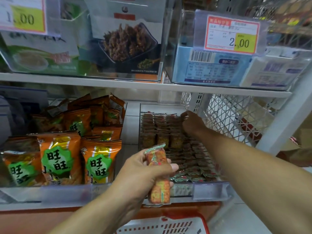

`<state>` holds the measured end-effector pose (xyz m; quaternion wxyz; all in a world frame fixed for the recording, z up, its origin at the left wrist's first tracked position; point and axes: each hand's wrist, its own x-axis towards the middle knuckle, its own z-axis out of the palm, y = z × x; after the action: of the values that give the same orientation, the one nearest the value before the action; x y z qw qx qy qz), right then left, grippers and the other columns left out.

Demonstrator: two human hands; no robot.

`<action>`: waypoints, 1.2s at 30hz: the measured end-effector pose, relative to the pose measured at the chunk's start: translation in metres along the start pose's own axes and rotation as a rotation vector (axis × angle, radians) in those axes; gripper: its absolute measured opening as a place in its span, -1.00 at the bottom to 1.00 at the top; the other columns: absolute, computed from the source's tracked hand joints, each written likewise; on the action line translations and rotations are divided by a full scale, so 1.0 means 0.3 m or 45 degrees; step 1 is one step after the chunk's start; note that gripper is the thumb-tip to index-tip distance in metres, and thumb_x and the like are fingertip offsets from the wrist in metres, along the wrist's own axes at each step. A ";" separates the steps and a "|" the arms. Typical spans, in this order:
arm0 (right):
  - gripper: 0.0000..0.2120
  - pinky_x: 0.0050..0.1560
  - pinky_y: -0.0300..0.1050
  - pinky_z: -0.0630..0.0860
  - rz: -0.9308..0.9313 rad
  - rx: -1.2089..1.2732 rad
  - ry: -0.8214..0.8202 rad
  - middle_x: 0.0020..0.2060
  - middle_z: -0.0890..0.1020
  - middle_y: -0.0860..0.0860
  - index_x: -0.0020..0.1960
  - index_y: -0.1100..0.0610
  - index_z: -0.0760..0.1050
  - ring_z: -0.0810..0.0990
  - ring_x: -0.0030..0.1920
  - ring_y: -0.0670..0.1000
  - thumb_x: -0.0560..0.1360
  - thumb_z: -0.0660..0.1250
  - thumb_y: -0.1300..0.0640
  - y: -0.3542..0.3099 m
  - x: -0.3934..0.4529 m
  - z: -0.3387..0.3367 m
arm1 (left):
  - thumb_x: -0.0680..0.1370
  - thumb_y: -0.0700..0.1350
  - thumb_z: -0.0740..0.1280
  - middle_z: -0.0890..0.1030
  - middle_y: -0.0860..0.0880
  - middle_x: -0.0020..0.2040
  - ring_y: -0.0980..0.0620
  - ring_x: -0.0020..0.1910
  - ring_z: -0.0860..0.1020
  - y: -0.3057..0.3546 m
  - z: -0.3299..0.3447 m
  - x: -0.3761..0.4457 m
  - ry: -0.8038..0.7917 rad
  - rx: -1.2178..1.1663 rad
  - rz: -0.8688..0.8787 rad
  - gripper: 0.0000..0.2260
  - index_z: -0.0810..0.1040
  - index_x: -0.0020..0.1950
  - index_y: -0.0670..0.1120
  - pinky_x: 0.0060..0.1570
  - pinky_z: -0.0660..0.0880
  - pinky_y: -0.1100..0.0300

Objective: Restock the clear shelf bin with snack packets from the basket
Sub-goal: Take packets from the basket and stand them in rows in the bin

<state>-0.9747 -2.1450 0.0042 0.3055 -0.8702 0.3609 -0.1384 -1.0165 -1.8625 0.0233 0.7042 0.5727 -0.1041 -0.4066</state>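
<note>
The left hand [143, 173] grips a stack of packets [157, 174] upright, just near of the clear bin [209, 189]. The right hand [191, 123] reaches into the bin's far right corner, fingers curled on a packet there. The basket [168, 224] sits below, nearest.

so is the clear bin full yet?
Nearly. Packets fill the clear bin front to back; right hand is at the back row.

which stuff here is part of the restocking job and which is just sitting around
Job: snack packets in left hand; clear bin of small packets; right hand reaching into its back row; basket.

Just there: orange bags; upper bins; price tag; wire rack.
</note>
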 end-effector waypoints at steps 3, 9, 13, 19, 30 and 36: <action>-0.59 -0.04 -0.10 0.45 0.019 0.003 -0.034 0.34 0.49 0.19 0.38 0.07 0.43 0.53 0.17 0.18 0.58 0.18 0.31 -0.001 -0.017 -0.009 | 0.24 -0.20 0.65 0.76 -0.14 -0.09 -0.09 -0.16 0.75 0.009 -0.004 -0.009 0.001 -0.064 -0.022 -0.49 0.63 0.15 -0.14 -0.28 0.64 0.13; -0.75 -0.10 -0.26 0.42 -0.428 0.340 0.375 0.10 0.61 -0.05 0.17 -0.03 0.51 0.60 0.04 -0.07 0.57 0.30 0.25 -0.169 -0.305 -0.084 | 0.32 -0.07 0.60 0.74 -0.22 -0.12 -0.08 -0.24 0.72 0.042 -0.001 -0.040 0.081 -0.365 -0.087 -0.55 0.63 0.12 -0.22 -0.34 0.63 0.13; -0.70 -0.34 -0.27 0.44 -0.645 0.627 0.098 -0.28 0.57 -0.07 -0.08 -0.06 0.48 0.50 -0.33 -0.18 0.43 0.46 -0.25 -0.211 -0.704 -0.099 | 0.48 0.08 0.50 0.68 -0.31 0.16 -0.12 -0.10 0.71 0.067 0.005 -0.062 0.158 -0.532 -0.078 -0.51 0.59 0.26 -0.22 -0.24 0.68 0.05; -0.66 -0.01 0.17 0.65 -0.218 0.905 -0.369 -0.20 0.70 0.00 -0.13 -0.15 0.50 0.64 -0.28 -0.01 0.20 0.57 -0.15 -0.183 -0.870 -0.019 | 0.60 0.19 0.30 0.70 -0.25 0.15 -0.19 0.07 0.72 0.067 -0.011 -0.102 0.236 -0.587 -0.058 -0.48 0.57 0.32 -0.21 0.01 0.67 -0.12; -0.61 -0.06 -0.25 0.60 -0.071 1.181 -0.434 0.00 0.73 0.03 0.01 -0.09 0.67 0.72 0.00 -0.01 0.28 0.63 0.23 -0.131 -0.842 -0.019 | 0.65 0.07 0.29 0.72 -0.29 0.06 -0.22 0.01 0.73 0.070 -0.027 -0.113 0.296 -0.703 0.004 -0.63 0.56 0.25 -0.22 -0.01 0.68 -0.17; -0.62 -0.18 -0.34 0.56 -0.273 1.037 -0.236 -0.05 0.75 -0.05 0.15 -0.04 0.65 0.69 -0.14 -0.16 0.36 0.58 0.13 -0.145 -0.864 -0.039 | 0.65 0.11 0.25 0.74 -0.21 0.04 -0.14 0.02 0.73 0.059 -0.018 -0.111 0.269 -0.506 0.127 -0.61 0.59 0.21 -0.20 0.09 0.66 -0.14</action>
<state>-1.1382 -1.9412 0.0355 0.6391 -0.7199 0.1551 -0.2217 -1.0267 -1.8354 0.0479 0.8292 0.4564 0.0241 -0.3218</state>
